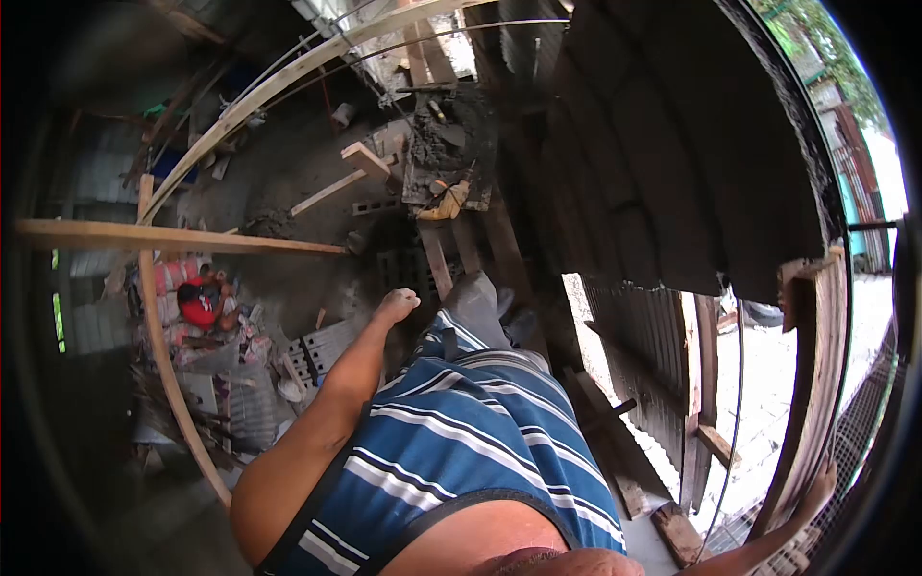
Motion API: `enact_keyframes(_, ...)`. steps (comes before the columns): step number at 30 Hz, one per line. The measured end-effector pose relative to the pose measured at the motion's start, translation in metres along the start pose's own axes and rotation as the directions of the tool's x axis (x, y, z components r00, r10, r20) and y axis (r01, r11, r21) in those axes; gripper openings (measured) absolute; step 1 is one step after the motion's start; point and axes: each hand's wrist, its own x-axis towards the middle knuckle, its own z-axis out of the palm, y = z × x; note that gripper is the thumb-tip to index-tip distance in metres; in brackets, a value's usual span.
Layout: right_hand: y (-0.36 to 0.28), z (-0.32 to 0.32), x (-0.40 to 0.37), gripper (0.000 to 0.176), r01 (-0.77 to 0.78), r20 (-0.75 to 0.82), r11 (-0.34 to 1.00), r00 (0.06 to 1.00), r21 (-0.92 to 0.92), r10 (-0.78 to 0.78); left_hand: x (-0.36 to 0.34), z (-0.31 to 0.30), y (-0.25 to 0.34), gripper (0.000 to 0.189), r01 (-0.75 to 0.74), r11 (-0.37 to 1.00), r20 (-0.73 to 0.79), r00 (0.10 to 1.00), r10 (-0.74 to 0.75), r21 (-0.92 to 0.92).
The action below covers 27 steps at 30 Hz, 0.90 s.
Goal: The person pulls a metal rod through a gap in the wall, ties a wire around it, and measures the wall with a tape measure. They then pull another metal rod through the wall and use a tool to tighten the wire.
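Note:
My left hand (399, 304) hangs at my side above the lower floor, its fingers curled in and pale dust on the knuckles. Nothing shows in it. At the far right, my right hand (821, 488) is at the edge of an upright wooden post (805, 403), its fingers seeming to wrap round it; part of the grip is hidden. Ahead of my feet, a board (413, 173) bears dark wet mortar (451, 134). A yellow glove or cloth (447, 202) lies at its near edge.
I stand on narrow wooden planks (466, 245) high above the floor. Wooden beams (192, 233) cross on the left. Below, a person in red (200, 303) sits among bags, near concrete blocks (327, 350). A dark block wall (672, 144) rises on the right.

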Motion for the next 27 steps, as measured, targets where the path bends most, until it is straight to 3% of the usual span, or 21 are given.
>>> enact_keyframes(5, -0.009, 0.006, -0.007, 0.045, 0.062, -0.116, 0.998, 0.992, 0.025, -0.059, 0.028, -0.005, 0.003, 0.038, -0.168, 0.984, 0.069, 0.984, 0.165, 0.056)
enact_keyframes(6, -0.023, -0.005, -0.011, 0.042, -0.007, 0.019, 0.998, 1.000, 0.068, 0.005, 0.035, -0.003, 0.003, 0.038, -0.193, 0.975, 0.063, 0.980, 0.188, 0.107)
enact_keyframes(7, -0.024, 0.001, -0.012, 0.035, 0.060, -0.068, 0.993, 0.996, 0.103, -0.053, 0.037, -0.007, 0.015, 0.038, -0.213, 0.972, 0.060, 0.976, 0.207, 0.105)
enact_keyframes(9, -0.037, -0.006, -0.014, 0.031, -0.026, -0.078, 0.996, 0.997, -0.084, 0.020, 0.045, -0.016, 0.025, 0.039, -0.151, 0.984, 0.103, 0.984, 0.142, 0.089)
enact_keyframes(11, -0.024, 0.005, -0.011, 0.034, -0.006, -0.104, 0.999, 0.995, -0.034, 0.003, 0.063, -0.023, 0.027, 0.037, -0.184, 0.977, 0.122, 0.978, 0.171, 0.105)
enact_keyframes(13, -0.020, 0.010, -0.013, 0.036, 0.149, -0.245, 0.988, 0.960, 0.040, -0.135, 0.089, -0.035, 0.026, 0.036, -0.266, 0.947, 0.216, 0.950, 0.226, 0.182)
enact_keyframes(15, -0.026, 0.003, -0.016, 0.033, 0.052, -0.174, 0.997, 0.984, 0.062, -0.041, 0.108, -0.053, 0.027, 0.035, -0.278, 0.948, 0.205, 0.948, 0.245, 0.153)
enact_keyframes(16, -0.030, 0.002, -0.019, 0.036, 0.055, -0.237, 0.998, 0.970, 0.029, -0.047, 0.114, -0.061, 0.026, 0.034, -0.268, 0.955, 0.187, 0.952, 0.242, 0.129)
enact_keyframes(18, -0.065, -0.015, -0.036, 0.042, -0.042, -0.371, 0.995, 0.929, -0.086, 0.007, 0.128, -0.085, 0.039, 0.032, -0.226, 0.974, 0.086, 0.971, 0.224, 0.025)
enact_keyframes(21, -0.057, -0.025, -0.054, 0.043, -0.178, -0.537, 0.975, 0.840, -0.132, 0.080, 0.170, -0.111, 0.051, 0.028, -0.328, 0.943, 0.025, 0.945, 0.327, 0.056)
enact_keyframes(22, -0.080, -0.039, -0.074, 0.044, -0.103, -0.583, 0.978, 0.813, -0.179, -0.020, 0.175, -0.125, 0.065, 0.027, -0.284, 0.958, -0.036, 0.959, 0.283, -0.041)
enact_keyframes(23, -0.087, -0.042, -0.096, 0.044, -0.131, -0.584, 0.973, 0.811, -0.188, -0.003, 0.186, -0.134, 0.073, 0.026, -0.239, 0.961, -0.092, 0.969, 0.228, -0.141)
enact_keyframes(25, -0.100, -0.044, -0.131, 0.044, -0.250, -0.721, 0.960, 0.687, -0.123, 0.087, 0.212, -0.151, 0.088, 0.026, -0.205, 0.965, -0.072, 0.978, 0.195, -0.165)
enact_keyframes(26, -0.116, -0.047, -0.155, 0.043, -0.316, -0.742, 0.937, 0.662, -0.150, 0.105, 0.216, -0.162, 0.101, 0.028, -0.265, 0.949, -0.063, 0.964, 0.258, -0.169)
enact_keyframes(27, -0.112, -0.041, -0.173, 0.039, -0.304, -0.793, 0.945, 0.602, -0.117, 0.095, 0.219, -0.167, 0.112, 0.028, -0.272, 0.947, -0.055, 0.962, 0.267, -0.172)
